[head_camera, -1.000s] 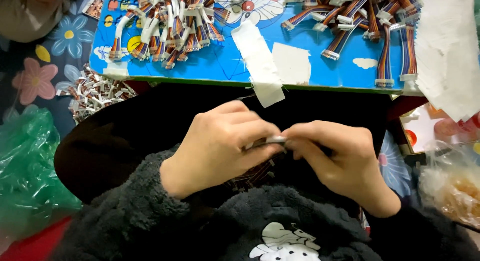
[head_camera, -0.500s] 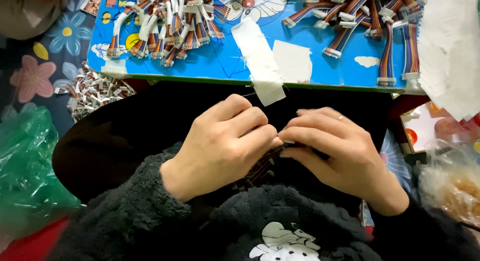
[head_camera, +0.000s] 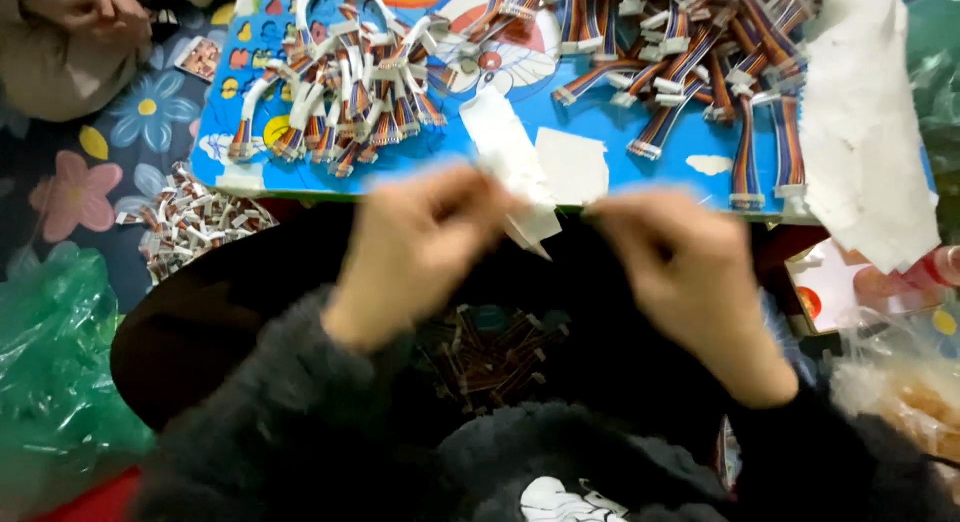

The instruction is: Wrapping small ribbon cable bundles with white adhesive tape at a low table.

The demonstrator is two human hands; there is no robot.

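Tape strip [head_camera: 528, 220], light and floppy, best pinched at ends; blurred left hand [head_camera: 420, 247] and right hand [head_camera: 680, 272], grips unclear.

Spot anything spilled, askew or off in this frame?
A loose heap of small cable pieces lies off the blue board, on the flowered cloth left of it. White paper strips hang askew over the board's near edge. Both hands, left hand and right hand, are motion-blurred, so what they hold is unclear.
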